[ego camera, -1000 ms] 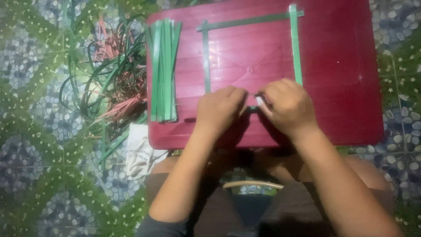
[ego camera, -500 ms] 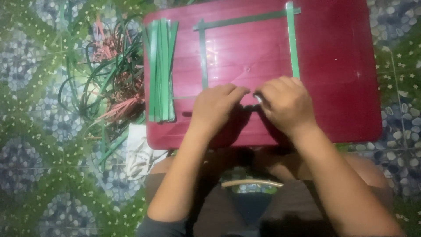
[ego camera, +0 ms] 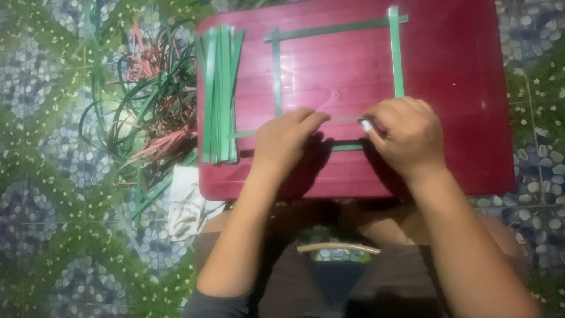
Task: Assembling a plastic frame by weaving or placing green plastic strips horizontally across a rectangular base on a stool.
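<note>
A person sits at a low red table (ego camera: 459,88), seen from above, laying green strips into a square frame. The left hand (ego camera: 285,138) and right hand (ego camera: 406,132) meet at the near side of the frame, each pinching an end of a thin pale strip (ego camera: 344,119) stretched between them. Both sets of fingers are closed on it.

Just nearer lies the green bottom strip (ego camera: 347,147), partly hidden by the hands. The left upright strip (ego camera: 276,76), top strip (ego camera: 329,29) and right upright strip (ego camera: 396,53) already lie flat.

A bundle of spare green strips (ego camera: 219,94) rests at the table's left edge; loose leaves (ego camera: 147,100) lie on the floor beyond.

Done well, this step likely needs the held strip kept taut, level and square to both uprights.
</note>
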